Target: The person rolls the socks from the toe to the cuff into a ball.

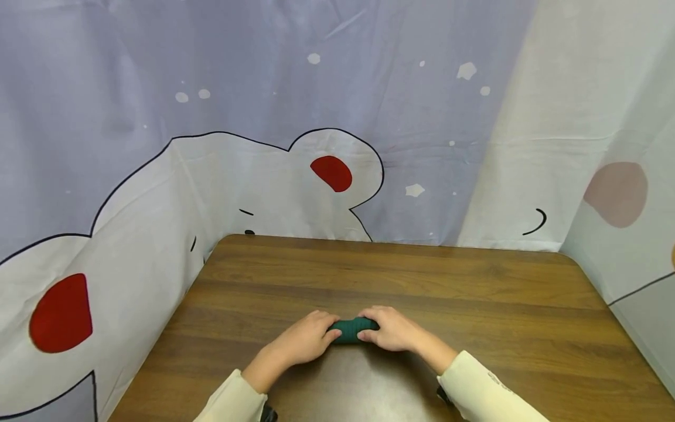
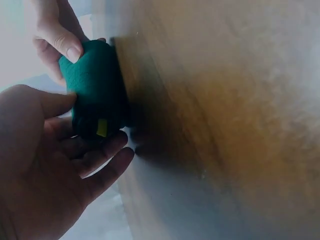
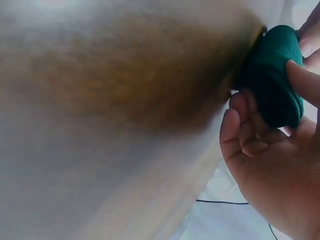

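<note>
A dark green roll (image 1: 350,331), apparently soft fabric, lies crosswise on the table between the two hands. At its left end my left hand (image 1: 310,338) holds it, the thumb on the near side and the fingers curled over the far side. My right hand (image 1: 391,329) grips the right end the same way. A small yellow patch (image 2: 102,128) shows on the end of the roll in the left wrist view. Seen from the right wrist, the roll (image 3: 272,70) has a layered, folded end. The fingers partly cover both ends.
The brown wooden table (image 1: 422,281) has rounded back corners. Behind it and along the sides hangs a printed cloth (image 1: 411,117) with white bear shapes, red patches and stars. Pale sleeves (image 1: 485,387) cover the forearms.
</note>
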{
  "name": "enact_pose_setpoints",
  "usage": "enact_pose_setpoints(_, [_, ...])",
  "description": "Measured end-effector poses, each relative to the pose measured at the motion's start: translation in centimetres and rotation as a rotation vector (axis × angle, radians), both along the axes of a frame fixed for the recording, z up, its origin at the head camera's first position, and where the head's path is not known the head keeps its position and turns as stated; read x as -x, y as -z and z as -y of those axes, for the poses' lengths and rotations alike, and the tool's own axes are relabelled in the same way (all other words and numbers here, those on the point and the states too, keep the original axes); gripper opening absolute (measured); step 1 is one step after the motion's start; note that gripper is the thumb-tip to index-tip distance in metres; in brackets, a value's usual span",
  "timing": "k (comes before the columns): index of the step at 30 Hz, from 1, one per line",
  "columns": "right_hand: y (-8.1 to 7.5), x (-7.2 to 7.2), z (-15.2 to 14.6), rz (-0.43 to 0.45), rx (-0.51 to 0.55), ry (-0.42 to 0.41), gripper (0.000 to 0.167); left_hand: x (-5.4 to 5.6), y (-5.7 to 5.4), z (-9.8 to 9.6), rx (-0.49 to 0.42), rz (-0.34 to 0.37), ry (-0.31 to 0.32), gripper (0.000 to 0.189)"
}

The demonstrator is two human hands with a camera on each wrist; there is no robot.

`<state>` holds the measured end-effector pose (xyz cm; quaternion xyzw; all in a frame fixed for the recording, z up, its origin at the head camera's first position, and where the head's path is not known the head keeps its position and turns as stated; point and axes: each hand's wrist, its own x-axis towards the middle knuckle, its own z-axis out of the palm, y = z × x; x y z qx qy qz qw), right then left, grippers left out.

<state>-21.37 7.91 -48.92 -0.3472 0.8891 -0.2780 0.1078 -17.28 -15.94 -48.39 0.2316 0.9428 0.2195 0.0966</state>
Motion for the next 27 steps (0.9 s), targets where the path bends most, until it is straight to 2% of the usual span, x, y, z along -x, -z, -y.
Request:
enact_pose_setpoints(5, [-0.1,0.6,0.2,0.099,-0.005,0.020,0.026,0.8,0.1,0.0,0.007,0.061,0.001,0.044])
enact_pose_setpoints(12, [-0.4,1.2,0.2,0.245,-0.015,0.062,0.031,2.1,-0.3,0.2,0.009,0.118,0.036,0.040])
enact_pose_setpoints(18, [-1.0,1.8,0.5,0.301,-0.065,0.085,0.032,3.2,-1.0,0.1,0.055,0.142,0.080,0.036])
enact_pose_setpoints(22, [-1.2,2.2,0.7,0.336,-0.092,0.085,0.033,3.9,-1.6,-0.2,0.106,0.174,0.088,0.036])
enact_pose_setpoints(27, [-1.3,2.3,0.8,0.366,-0.128,0.092,0.036,4.8,-1.6,-0.6,0.146,0.222,0.083,0.036])
